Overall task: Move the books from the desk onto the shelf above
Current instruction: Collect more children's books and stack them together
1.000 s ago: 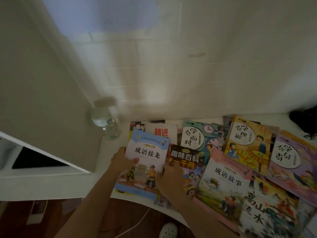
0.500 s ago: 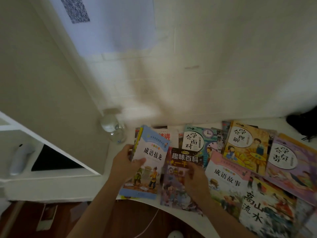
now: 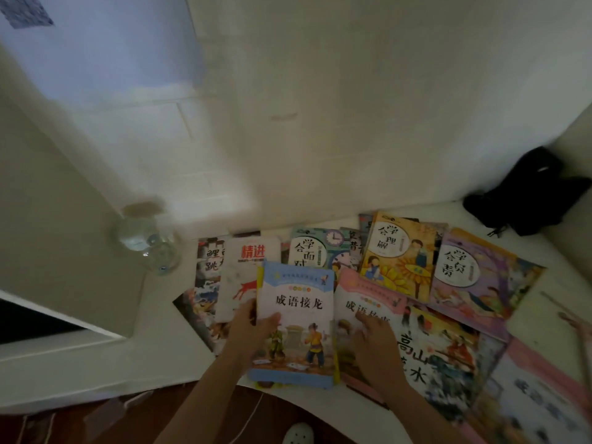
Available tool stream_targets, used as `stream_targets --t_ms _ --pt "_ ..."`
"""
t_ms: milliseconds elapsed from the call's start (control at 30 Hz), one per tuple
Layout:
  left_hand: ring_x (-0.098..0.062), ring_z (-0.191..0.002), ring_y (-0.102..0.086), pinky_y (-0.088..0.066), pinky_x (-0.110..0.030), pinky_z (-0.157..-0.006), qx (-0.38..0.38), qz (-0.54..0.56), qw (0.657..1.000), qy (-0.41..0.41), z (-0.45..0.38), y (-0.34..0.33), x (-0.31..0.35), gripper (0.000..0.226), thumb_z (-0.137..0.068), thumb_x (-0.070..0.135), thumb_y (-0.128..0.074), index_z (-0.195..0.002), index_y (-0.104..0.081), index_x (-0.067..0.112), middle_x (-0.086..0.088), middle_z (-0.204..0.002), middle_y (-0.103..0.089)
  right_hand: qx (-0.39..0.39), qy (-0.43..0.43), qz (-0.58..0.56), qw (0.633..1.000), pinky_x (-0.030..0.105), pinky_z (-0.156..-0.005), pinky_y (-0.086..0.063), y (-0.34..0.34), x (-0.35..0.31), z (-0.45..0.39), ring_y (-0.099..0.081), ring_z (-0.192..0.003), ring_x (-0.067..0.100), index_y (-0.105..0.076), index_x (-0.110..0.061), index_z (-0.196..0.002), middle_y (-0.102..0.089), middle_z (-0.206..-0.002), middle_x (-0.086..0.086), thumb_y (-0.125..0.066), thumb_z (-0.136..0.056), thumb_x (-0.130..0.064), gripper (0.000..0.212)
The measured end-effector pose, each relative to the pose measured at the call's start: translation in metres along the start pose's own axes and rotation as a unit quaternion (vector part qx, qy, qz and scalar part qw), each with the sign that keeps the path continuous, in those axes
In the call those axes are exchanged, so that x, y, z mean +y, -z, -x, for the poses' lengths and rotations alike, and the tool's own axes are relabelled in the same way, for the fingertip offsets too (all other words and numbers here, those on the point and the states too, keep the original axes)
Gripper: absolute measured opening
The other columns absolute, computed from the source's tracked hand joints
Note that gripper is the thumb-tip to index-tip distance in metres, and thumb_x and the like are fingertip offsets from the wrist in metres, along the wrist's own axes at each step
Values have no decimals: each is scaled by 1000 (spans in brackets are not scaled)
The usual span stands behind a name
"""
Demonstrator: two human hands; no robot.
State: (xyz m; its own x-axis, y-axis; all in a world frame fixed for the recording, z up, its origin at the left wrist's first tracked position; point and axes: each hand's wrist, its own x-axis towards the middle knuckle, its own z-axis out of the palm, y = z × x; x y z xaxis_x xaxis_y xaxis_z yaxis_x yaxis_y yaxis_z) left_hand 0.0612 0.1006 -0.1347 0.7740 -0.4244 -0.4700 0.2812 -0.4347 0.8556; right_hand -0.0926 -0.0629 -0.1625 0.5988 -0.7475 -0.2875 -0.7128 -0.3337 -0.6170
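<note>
**Gathering a stack before the lift**

While most of the books lie fanned flat over the desk (image 3: 166,344), the left hand (image 3: 248,328) grips a blue-covered book (image 3: 296,325) at its left edge, thumb laid over the cover and fingers tucked behind. Yellow and other page edges peek out below and beside it, so it looks to be the top of a small bundle; how many books are in it cannot be told. Holding several at once would spare repeated reaches upward.

Just to the right, the right hand (image 3: 373,334) rests on a pink-covered book (image 3: 365,312), fingers bent down onto the cover. Whether it is pinching the book or only pressing on it cannot be told. My guess is that this is the next one to join the bundle, since it lies touching the blue one's right edge.

Farther back, a red-and-white book (image 3: 246,270), a clock-patterned book (image 3: 315,251), an orange book (image 3: 402,254) and a purple book (image 3: 480,277) overlap like shingles, untouched. A clear glass jar (image 3: 145,238) stands at the desk's far left corner, and a black bag (image 3: 531,190) sits at the far right against the wall (image 3: 320,107).

The shelf itself does not show here, so every book remains at desk level.
</note>
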Motion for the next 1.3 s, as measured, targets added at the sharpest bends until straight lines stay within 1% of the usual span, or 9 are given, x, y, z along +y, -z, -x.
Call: stream_targets --t_ms 167,367,633,733,867,967,1100,1233,1300 --pt "-37 -130 -39 -43 -49 -103 35 -179 983 35 -12 -11 -10 86 -68 68 -67 -140 -40 30 -11 -143 -33 -18 -24 150 988 53 -111 -26 7 23 13 -17 -143 33 -42 -34 -140 -18 -155 11 -58 -89 -24 54" --pt "-29 -106 -63 -54 -52 -88 -9 -34 999 37 -1 -5 9 51 -80 24 -77 -122 -48 24 -4 -117 -63 11 -62 31 998 44 -109 -33 15 26 13 -12 -142 37 -39 -22 -144 -5 -156 18 -68 -86 -11 66" --pt "-16 -93 -68 -59 -44 -78 -32 -104 984 -140 29 -4 67 35 -89 21 -67 -117 -45 22 3 -106 -67 -2 -51 5 999 45 -107 -39 24 36 9 -28 -136 35 -45 -17 -139 -23 -152 14 -71 -84 -18 61" --pt "-14 -93 -69 -60 -36 -78 -81 -54 982 -163 39 -17 96 35 -88 21 -66 -117 -47 29 4 -107 -69 16 -70 -73 995 28 -75 -51 35 37 7 -58 -96 23 -41 -11 -141 -48 -129 12 -52 -94 -5 48" --pt "-27 -96 -71 -58 -51 -79 -153 73 984 -53 33 -52 91 76 -86 11 -68 -131 -22 51 -7 -109 -72 76 -148 -184 969 26 -46 -33 49 42 -5 -45 -50 19 -56 -8 -113 -56 -73 12 -32 -105 -24 30" --pt "-28 -100 -69 -56 -53 -84 -187 44 981 22 17 -84 58 57 -85 14 -70 -134 -41 23 -8 -116 -69 62 -205 -260 942 31 -54 -34 56 50 -9 -44 -53 25 -55 -7 -80 -51 -64 13 -28 -104 -36 46" --pt "-17 -103 -64 -58 -32 -82 -153 -84 985 -8 -3 -111 24 48 -88 23 -68 -129 -46 15 -7 -126 -61 43 -180 -255 949 28 -52 -37 51 56 -4 -49 -56 15 -59 -14 -103 -52 -68 -2 -38 -102 -33 28" --pt "-28 -128 -41 -44 -48 -104 -86 -256 961 -54 -14 -116 10 69 -82 47 -70 -139 -41 20 -7 -138 -39 40 -158 -268 950 25 -57 -49 44 52 5 -63 -71 14 -58 -22 -108 -68 -89 -3 -54 -97 -30 14" --pt "-29 -123 -51 -49 -51 -98 -106 -239 965 -34 -20 -114 8 73 -74 60 -71 -133 -45 26 -4 -133 -50 36 -163 -268 949 20 -55 -48 40 51 4 -65 -73 14 -61 -19 -113 -71 -95 0 -60 -93 -29 23"
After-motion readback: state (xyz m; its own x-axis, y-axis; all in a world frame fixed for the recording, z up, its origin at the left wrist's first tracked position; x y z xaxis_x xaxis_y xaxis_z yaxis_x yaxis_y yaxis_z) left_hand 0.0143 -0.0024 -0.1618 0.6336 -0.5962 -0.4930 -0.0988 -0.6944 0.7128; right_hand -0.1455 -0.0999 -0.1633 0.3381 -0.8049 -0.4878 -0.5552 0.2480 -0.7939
